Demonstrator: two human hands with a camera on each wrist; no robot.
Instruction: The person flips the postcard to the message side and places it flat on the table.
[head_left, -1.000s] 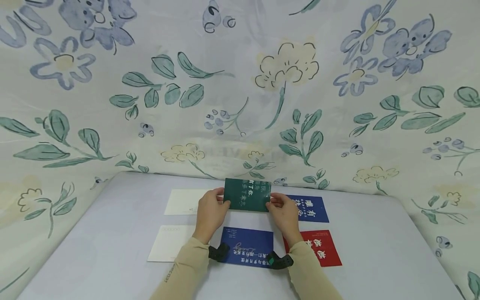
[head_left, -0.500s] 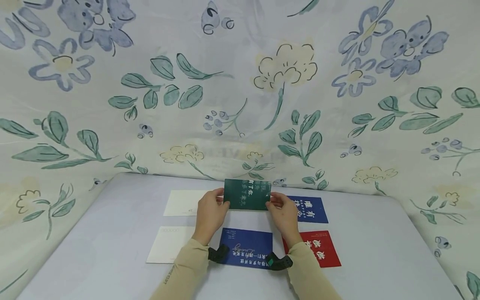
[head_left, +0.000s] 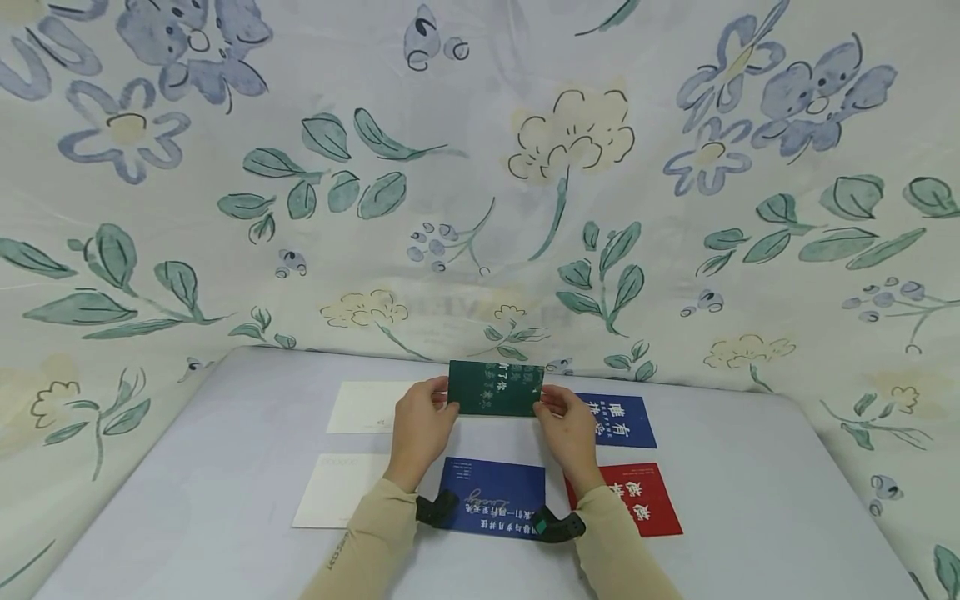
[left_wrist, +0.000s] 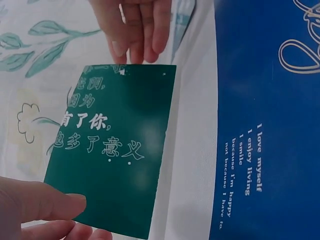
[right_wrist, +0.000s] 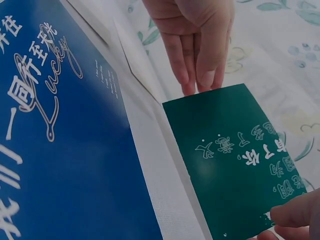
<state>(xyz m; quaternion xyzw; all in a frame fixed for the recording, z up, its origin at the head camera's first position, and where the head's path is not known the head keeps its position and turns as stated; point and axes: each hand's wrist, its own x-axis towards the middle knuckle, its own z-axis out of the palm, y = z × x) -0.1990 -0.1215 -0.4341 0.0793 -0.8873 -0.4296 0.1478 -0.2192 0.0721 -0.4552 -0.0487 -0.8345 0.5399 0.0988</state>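
A dark green postcard (head_left: 491,390) with white and outlined Chinese lettering is held up between both hands over the far middle of the table. My left hand (head_left: 420,425) pinches its left edge, thumb in front and fingers behind. The opposite edge is pinched the same way by my right hand (head_left: 567,429). In the left wrist view the card (left_wrist: 112,165) shows a worn, whitish edge. Below it lies a blue postcard (head_left: 491,492) with white writing and "Lucky" in script, partly covered by the black wrist cameras.
On the left lie two white cards, a far one (head_left: 360,408) and a near one (head_left: 330,492), partly behind the left arm. Another blue card (head_left: 633,421) and a red card (head_left: 656,500) lie right. A floral cloth (head_left: 480,208) hangs behind the white table (head_left: 750,483).
The green card tilts slightly further, so its face looks a little shorter in the head view. Both hands keep their hold and barely move.
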